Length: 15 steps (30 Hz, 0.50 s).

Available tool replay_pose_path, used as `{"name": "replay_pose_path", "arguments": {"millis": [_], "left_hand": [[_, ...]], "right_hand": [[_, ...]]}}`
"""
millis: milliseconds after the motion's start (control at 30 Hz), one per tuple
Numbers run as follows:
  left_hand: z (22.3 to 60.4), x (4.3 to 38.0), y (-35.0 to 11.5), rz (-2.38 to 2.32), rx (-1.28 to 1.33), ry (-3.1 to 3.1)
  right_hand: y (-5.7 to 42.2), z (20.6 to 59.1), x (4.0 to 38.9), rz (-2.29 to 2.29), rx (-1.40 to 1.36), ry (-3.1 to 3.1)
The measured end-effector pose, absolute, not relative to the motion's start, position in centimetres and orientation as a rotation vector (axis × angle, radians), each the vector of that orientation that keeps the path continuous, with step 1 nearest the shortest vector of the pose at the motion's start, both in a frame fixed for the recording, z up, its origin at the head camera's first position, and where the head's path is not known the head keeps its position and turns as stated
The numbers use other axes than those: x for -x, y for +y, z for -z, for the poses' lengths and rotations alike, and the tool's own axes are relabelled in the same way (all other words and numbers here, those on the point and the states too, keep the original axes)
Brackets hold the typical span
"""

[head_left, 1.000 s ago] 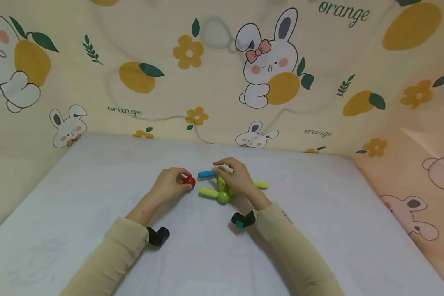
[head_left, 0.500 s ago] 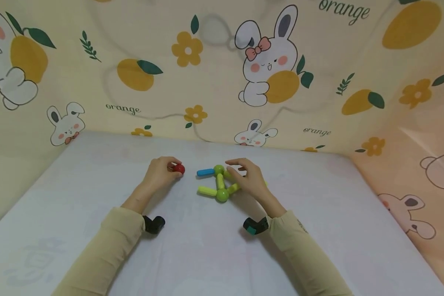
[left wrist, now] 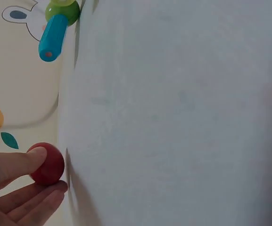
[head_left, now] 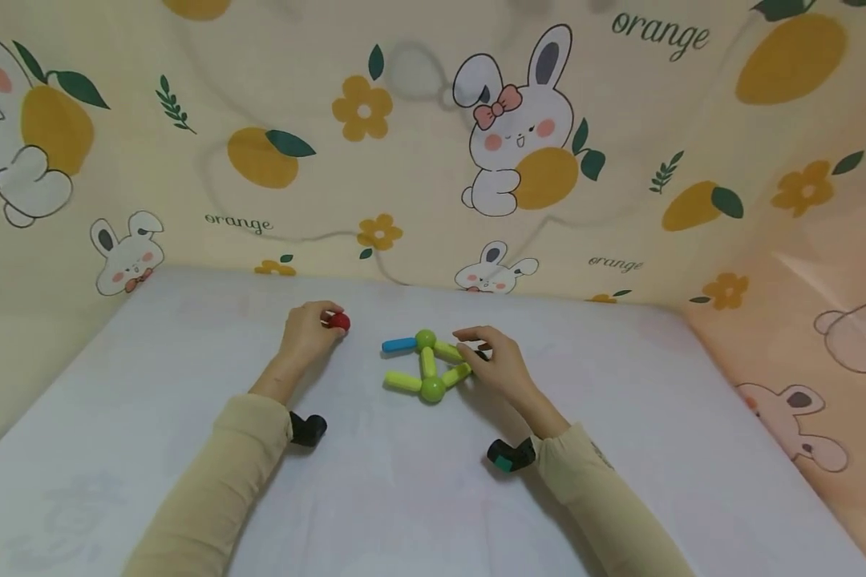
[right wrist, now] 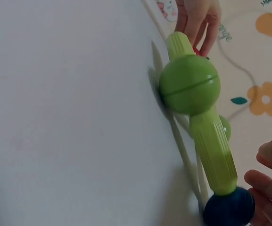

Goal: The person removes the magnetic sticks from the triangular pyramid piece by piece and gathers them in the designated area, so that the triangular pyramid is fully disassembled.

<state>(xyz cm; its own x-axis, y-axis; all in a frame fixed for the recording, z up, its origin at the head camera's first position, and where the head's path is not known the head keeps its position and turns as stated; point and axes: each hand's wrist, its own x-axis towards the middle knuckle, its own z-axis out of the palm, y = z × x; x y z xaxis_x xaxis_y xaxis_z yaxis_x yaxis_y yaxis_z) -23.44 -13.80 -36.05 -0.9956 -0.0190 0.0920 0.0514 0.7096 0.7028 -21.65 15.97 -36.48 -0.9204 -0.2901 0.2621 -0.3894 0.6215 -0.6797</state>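
My left hand (head_left: 306, 335) pinches a red ball (left wrist: 52, 165) between thumb and fingers, left of a toy built of rods and balls. The toy lies on the table, with a near green ball (head_left: 433, 389), a far green ball (head_left: 425, 339), several yellow-green rods (head_left: 402, 381) and one blue rod (head_left: 398, 344) pointing left. At the toy's right end is my right hand (head_left: 503, 367), thumb and fingers apart. A dark blue ball (right wrist: 229, 208) sits beside its fingers in the right wrist view; whether they touch it I cannot tell. The hand hides the toy's right side.
The toy lies on a white-covered table (head_left: 390, 497). Behind it rises a cream backdrop (head_left: 418, 160) printed with rabbits and oranges, and a similar sheet (head_left: 779, 336) stands at the right. Small black cameras (head_left: 309, 429) are strapped at both wrists.
My left hand has carried the red ball left and farther back, away from the toy. My right hand has moved from the far green ball rightward to the toy's right end.
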Motion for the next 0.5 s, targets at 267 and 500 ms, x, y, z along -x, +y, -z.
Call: {"name": "replay_pose_path", "arguments": {"millis": [267,500], "left_hand": [[36.2,24.4,-13.5,1.166,-0.044,-2.798],[36.4,24.7,-13.3,1.079,-0.066,-2.856]], "right_hand": [[17.3,36.9,21.5,-1.16,-0.547,-2.724],[17.4,37.3,21.5,-1.164,-0.557,-2.759]]}}
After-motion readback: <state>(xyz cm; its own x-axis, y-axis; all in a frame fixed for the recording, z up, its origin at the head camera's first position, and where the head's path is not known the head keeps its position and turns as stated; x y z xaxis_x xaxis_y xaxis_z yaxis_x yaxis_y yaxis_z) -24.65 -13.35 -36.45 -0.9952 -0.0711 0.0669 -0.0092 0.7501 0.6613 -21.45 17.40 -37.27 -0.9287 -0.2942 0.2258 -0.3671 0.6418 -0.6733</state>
